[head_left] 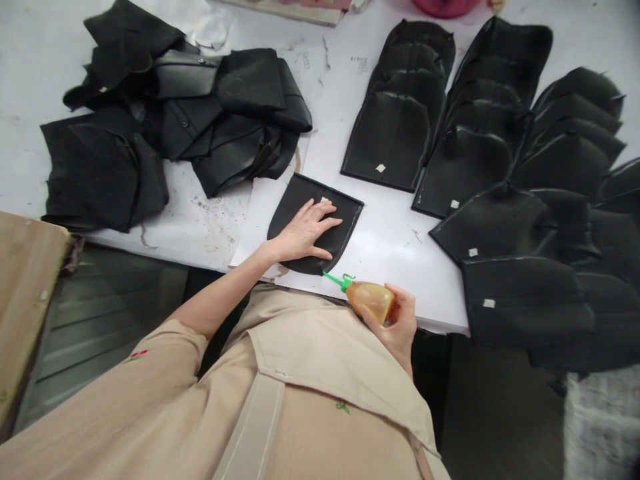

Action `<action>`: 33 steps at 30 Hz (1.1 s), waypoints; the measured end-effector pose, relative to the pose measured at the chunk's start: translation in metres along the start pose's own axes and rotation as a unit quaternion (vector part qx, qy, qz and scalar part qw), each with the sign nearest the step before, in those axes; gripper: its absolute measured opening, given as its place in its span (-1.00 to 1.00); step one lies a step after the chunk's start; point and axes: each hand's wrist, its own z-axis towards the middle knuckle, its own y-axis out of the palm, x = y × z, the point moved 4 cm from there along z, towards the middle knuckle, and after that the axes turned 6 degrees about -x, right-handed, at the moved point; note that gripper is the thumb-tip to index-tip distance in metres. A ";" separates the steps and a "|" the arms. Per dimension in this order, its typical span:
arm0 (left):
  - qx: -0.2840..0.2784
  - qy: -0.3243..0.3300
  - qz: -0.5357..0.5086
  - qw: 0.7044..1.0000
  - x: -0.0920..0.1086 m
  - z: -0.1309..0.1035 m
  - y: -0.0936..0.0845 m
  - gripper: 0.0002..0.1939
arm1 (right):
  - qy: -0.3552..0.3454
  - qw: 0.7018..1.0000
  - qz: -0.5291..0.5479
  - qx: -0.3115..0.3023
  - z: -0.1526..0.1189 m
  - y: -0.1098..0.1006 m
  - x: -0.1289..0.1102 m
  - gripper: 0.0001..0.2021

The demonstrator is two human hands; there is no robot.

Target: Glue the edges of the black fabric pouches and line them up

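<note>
A black leather-like panel point(295, 207) with a straight far edge and a rounded near edge lies on a white board at the table's front. My left hand point(307, 232) rests on it, fingers spread and flat. A small white tag point(325, 200) shows near its far edge. In my right hand point(400, 320) is a squeeze glue bottle point(371, 300) of amber liquid, tipped on its side. Its green nozzle points left, and the tip is at the panel's near right edge. Whether the tip touches the panel I cannot tell.
To the left lies a loose heap of black pieces point(240, 87), some with metal snaps. Overlapping rows of black panels point(395, 133) cover the right side, some with white tags. A pink container point(445, 5) and papers point(300, 10) sit at the far edge. A wooden board point(30, 280) stands at left.
</note>
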 end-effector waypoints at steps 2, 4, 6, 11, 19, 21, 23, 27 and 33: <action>0.000 0.000 0.005 1.000 0.000 0.000 0.000 -0.12 | 0.005 1.000 0.011 -0.003 -0.001 0.000 0.003 -0.35; 0.002 0.001 0.005 1.000 0.000 -0.001 0.001 -0.12 | 0.012 1.000 0.028 0.001 -0.001 0.002 0.006 -0.35; 0.004 0.002 0.001 1.000 0.000 -0.001 0.000 -0.13 | 0.017 0.998 0.050 0.017 0.000 0.004 0.009 -0.35; 0.003 0.003 0.000 1.000 0.000 -0.002 0.000 -0.15 | 0.026 0.995 0.086 0.043 0.001 0.011 0.012 -0.37; 0.003 0.002 0.001 1.000 -0.001 -0.001 0.001 -0.13 | 0.039 0.994 0.098 0.011 -0.001 0.005 0.019 -0.35; 0.002 0.003 0.005 1.000 -0.002 -0.001 0.001 -0.12 | 0.043 0.993 0.113 0.013 -0.002 0.004 0.020 -0.35; 0.002 0.002 0.008 1.000 -0.002 -0.001 0.001 -0.12 | 0.053 0.990 0.128 0.022 -0.002 0.001 0.019 -0.35; 0.006 -0.004 0.004 1.000 -0.001 -0.001 0.002 -0.13 | 0.082 0.984 0.147 0.050 -0.001 -0.005 0.016 -0.37; 0.004 -0.013 0.001 1.000 0.001 -0.001 0.001 -0.14 | 0.075 0.986 0.142 0.052 0.002 -0.001 0.016 -0.33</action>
